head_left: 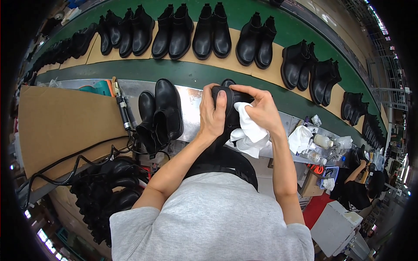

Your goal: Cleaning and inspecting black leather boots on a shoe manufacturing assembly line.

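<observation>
Above the bench edge, close to my body, a black boot [232, 117] is held between both hands. My left hand [211, 114] is closed around it, with the thumb lying over its dark rounded end. A crumpled white cloth [251, 130] is gripped in my right hand [264, 108], whose fingers reach across the boot's far side. The cloth hangs down against the boot. Just beyond my hands shows the toe of another black boot [227, 81], mostly hidden. To the left of my hands, a pair of black boots [167, 98] rests on the metal bench [190, 100].
Black boot pairs [212, 32] line cardboard on a green conveyor [187, 71] ahead. At left are a cardboard sheet [69, 126], a corded hand tool [124, 111] and piled boots [117, 204]. Bottles [323, 141] and another white cloth [300, 138] lie right; a co-worker [363, 185] is beyond.
</observation>
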`<state>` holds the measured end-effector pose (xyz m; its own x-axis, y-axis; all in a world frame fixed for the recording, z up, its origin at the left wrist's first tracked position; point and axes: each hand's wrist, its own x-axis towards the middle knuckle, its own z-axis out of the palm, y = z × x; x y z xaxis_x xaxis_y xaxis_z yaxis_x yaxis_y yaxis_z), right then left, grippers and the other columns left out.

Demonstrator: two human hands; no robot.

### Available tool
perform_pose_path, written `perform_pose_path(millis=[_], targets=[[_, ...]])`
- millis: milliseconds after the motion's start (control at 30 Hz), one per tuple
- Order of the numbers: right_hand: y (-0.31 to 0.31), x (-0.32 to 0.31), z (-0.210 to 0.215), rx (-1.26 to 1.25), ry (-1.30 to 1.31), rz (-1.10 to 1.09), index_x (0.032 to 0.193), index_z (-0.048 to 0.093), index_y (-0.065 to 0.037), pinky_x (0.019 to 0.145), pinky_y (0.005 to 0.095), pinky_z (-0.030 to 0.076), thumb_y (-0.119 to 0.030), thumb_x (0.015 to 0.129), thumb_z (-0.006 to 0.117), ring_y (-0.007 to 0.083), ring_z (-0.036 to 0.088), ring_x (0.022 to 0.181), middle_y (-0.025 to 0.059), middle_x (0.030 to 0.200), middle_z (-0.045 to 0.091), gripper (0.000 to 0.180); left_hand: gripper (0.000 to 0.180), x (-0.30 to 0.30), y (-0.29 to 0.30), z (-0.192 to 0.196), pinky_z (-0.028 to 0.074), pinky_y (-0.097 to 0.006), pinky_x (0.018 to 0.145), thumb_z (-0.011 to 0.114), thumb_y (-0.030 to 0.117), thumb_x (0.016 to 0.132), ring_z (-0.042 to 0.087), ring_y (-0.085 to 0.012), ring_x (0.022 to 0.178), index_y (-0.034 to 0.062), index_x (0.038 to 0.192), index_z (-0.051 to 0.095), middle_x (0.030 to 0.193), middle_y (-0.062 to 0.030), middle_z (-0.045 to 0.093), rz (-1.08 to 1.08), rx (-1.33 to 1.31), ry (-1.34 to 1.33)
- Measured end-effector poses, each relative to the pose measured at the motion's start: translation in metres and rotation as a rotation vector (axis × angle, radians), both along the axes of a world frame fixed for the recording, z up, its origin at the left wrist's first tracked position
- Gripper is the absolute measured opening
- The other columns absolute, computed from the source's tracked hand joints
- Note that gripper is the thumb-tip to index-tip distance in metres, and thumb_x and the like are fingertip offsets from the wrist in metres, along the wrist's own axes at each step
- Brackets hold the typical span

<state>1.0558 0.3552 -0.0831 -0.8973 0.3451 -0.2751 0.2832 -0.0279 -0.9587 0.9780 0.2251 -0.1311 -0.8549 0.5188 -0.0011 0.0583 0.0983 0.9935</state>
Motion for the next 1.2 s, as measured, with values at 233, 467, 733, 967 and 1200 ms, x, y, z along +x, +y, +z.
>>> perform_pose_path(millis=[233,467,733,967,1200], targets=[[-0.003,-0.004,-0.004,-0.103,0.016,-0.119,0.108,0.063,0.003,0.065,0.0184,0.048,0.004,0.079,0.054,0.0056,0.058,0.072,0.0056,0.092,0.066,0.031,0.042,0.003,0.001,0.000,0.041,-0.033,0.075,0.038,0.036,0.091,0.052,-0.0247,0.080,-0.0028,0.106,0.046,0.088,-0.0179,0.054,0.041,-0.007,0.162],[-0.008,-0.003,-0.004,-0.113,0.055,-0.176,0.106,0.063,0.003,0.067,0.0190,0.047,0.008,0.072,0.046,0.0074,0.058,0.072,0.0082,0.093,0.065,0.039,0.050,0.006,-0.002,0.007,0.040,-0.040,0.082,0.042,0.041,0.091,0.051,-0.0371,0.090,-0.0060,0.108,0.043,0.099,-0.0259,0.050,-0.007,-0.031,0.098],[-0.005,0.000,0.000,-0.200,0.026,-0.131,0.111,0.061,0.003,0.062,0.0170,0.047,0.010,0.070,0.046,0.0057,0.058,0.072,0.0075,0.098,0.064,0.044,0.050,0.007,-0.004,0.009,0.040,-0.040,0.082,0.042,0.041,0.091,0.051,-0.0366,0.091,-0.0057,0.108,0.043,0.100,-0.0259,0.050,-0.019,-0.021,0.087],[-0.014,0.002,0.002,-0.151,0.035,-0.124,0.111,0.061,0.002,0.083,0.0216,0.046,0.009,0.072,0.048,0.0103,0.058,0.088,0.0078,0.103,0.063,0.042,0.052,0.005,-0.006,0.008,0.039,-0.039,0.083,0.042,0.042,0.091,0.051,-0.0354,0.091,-0.0061,0.109,0.043,0.100,-0.0250,0.049,-0.018,-0.001,0.068],[-0.010,-0.002,0.001,-0.222,0.015,-0.171,0.110,0.062,0.001,0.075,0.0195,0.046,0.010,0.071,0.045,0.0090,0.058,0.083,0.0080,0.098,0.064,0.044,0.050,0.004,-0.006,0.008,0.040,-0.039,0.082,0.040,0.041,0.091,0.051,-0.0343,0.091,-0.0058,0.108,0.043,0.099,-0.0241,0.050,-0.025,-0.020,0.092]])
